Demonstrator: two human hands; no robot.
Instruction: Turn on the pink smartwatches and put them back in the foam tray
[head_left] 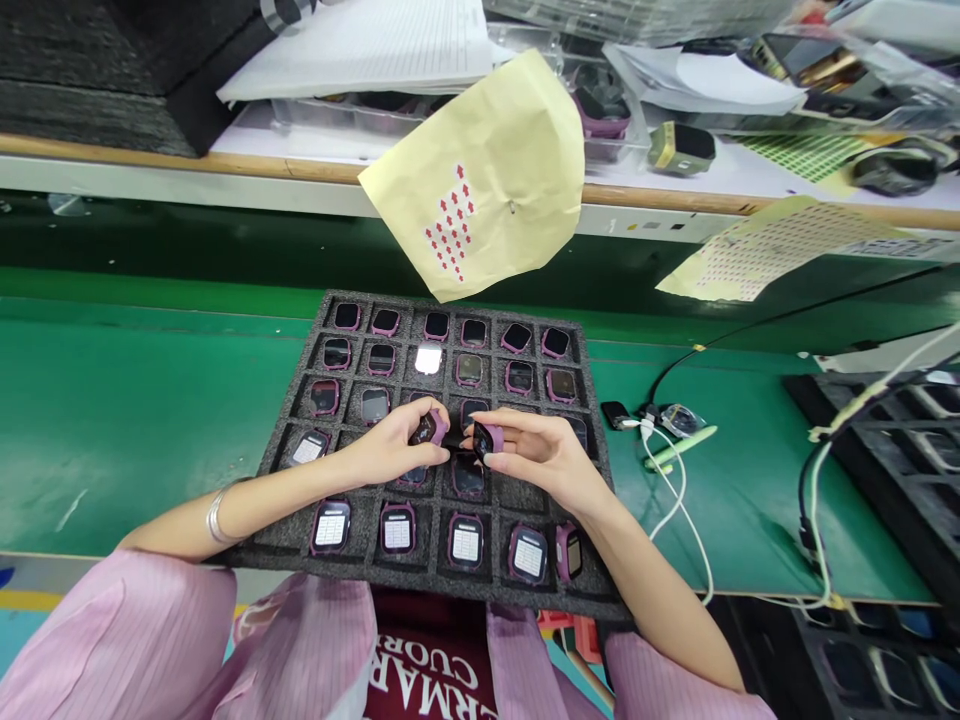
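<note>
Over the middle of a black foam tray [442,580], my left hand [394,440] pinches a purple smartwatch body [427,428] between thumb and fingers. Close beside it, my right hand [536,455] grips a second purple watch body [486,440], tilted with its dark face turned left. The tray's square pockets hold many strapless purple watches. Those in the front row, such as one watch [466,541], show white lit screens with a grid. Most in the back rows are dark, though one watch [428,359] glows plain white. My hands hide several middle pockets.
Right of the tray on the green bench [135,410] lie white cables [679,500], a small black device [616,415] and a light green pen-like stick [681,448]. Another foam tray [877,430] sits far right. Yellow sticker sheets [510,170] hang from the cluttered shelf [300,172] above.
</note>
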